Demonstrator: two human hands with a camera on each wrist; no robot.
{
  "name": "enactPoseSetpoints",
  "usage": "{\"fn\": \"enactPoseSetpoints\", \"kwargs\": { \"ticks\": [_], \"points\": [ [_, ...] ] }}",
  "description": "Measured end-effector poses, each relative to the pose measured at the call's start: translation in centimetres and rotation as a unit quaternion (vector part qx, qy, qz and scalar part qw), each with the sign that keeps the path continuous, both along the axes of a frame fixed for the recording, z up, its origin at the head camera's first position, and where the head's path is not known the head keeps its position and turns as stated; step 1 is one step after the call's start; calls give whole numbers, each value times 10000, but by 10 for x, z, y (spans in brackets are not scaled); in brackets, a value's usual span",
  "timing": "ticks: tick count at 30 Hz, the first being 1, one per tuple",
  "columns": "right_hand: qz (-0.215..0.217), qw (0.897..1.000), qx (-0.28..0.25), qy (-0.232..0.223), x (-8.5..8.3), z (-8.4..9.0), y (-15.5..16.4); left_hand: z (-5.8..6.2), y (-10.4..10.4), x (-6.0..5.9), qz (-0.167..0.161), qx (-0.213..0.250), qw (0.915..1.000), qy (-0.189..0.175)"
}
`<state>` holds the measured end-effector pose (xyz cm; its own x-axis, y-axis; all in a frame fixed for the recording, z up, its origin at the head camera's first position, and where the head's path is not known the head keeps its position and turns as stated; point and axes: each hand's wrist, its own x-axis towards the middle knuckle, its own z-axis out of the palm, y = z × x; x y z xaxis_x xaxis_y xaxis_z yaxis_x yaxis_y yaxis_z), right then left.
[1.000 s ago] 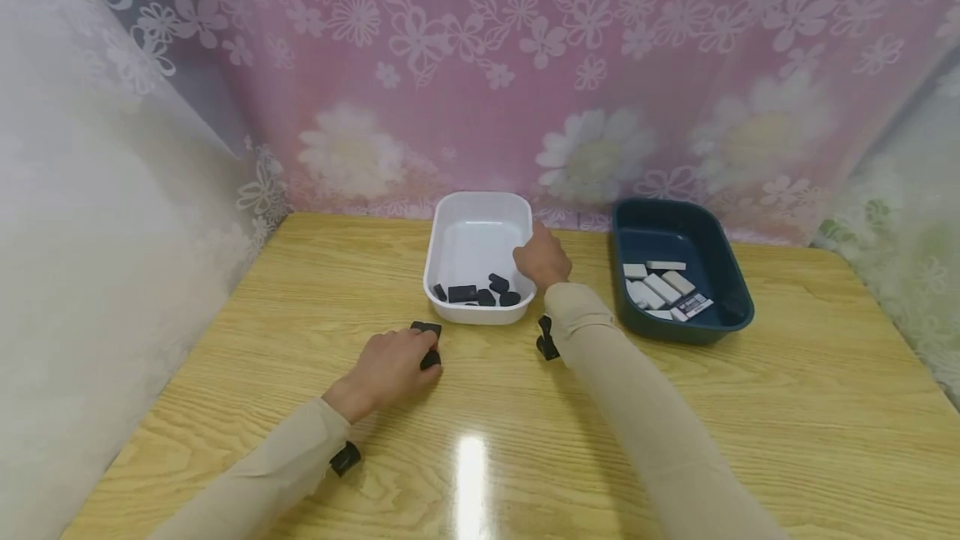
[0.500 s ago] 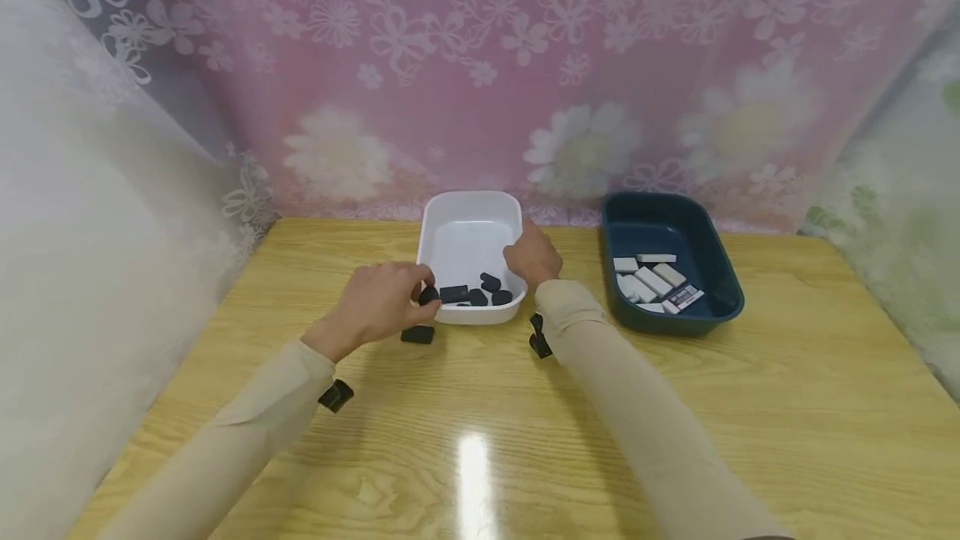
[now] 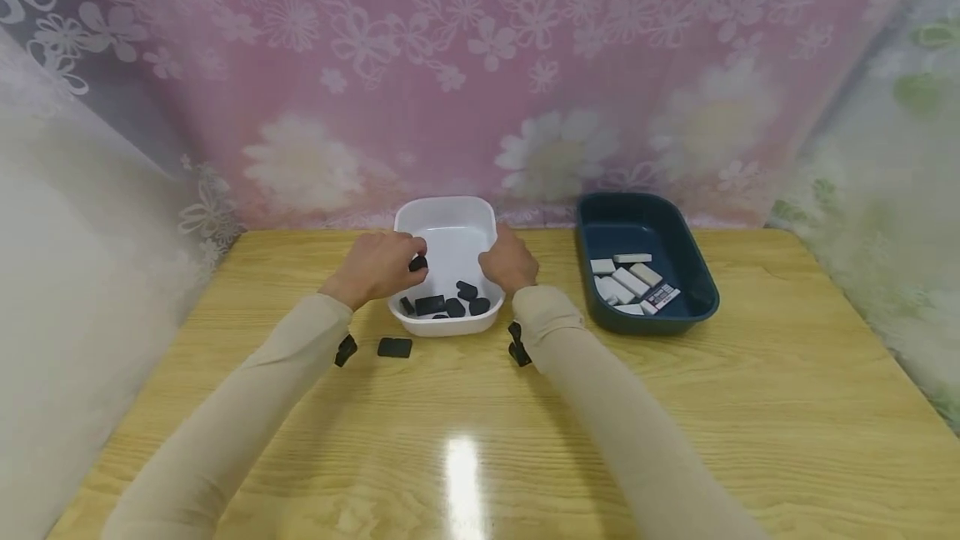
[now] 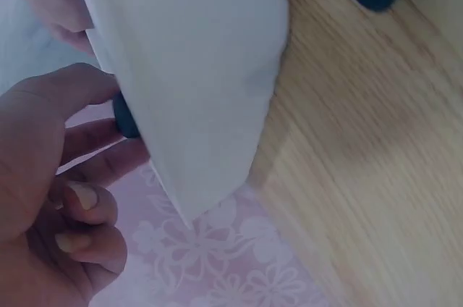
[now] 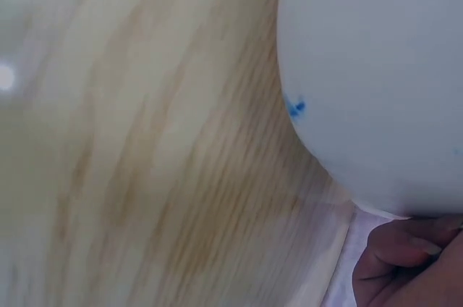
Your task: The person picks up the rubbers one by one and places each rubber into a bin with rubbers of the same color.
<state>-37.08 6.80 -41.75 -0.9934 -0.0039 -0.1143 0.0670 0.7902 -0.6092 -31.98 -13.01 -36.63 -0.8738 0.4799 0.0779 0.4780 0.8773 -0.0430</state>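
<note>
My left hand pinches a small rounded black piece between thumb and fingers, over the left rim of the white basin. In the left wrist view the dark piece shows partly behind the basin's edge, held by the fingertips. My right hand grips the basin's right rim, its curled fingers showing in the right wrist view. Several black pieces, blocky and rounded, lie at the basin's near end. A flat black block rests on the table just in front of the basin.
To the right stands a dark blue basin with several white blocks in it, one bearing a printed label. The wooden table ends at a pink floral curtain behind the basins.
My left hand has taken the rounded piece from the table up to the white basin's left rim, leaving the flat block behind. The right hand keeps its grip. The head view has shifted.
</note>
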Motion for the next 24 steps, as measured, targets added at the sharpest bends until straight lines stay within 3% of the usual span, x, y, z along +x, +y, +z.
{"fn": "enactPoseSetpoints", "kwargs": {
  "ticks": [9,19,24],
  "points": [
    [-67,9999,86,-81,2,0,-7,-17,1,-2,260,-292,9986,-354],
    [-5,10000,6,-30,3,1,-4,-21,5,0,421,-454,9973,-386],
    [-21,10000,6,-11,2,-1,-4,-19,5,6,435,-371,9982,-194]
  ]
}}
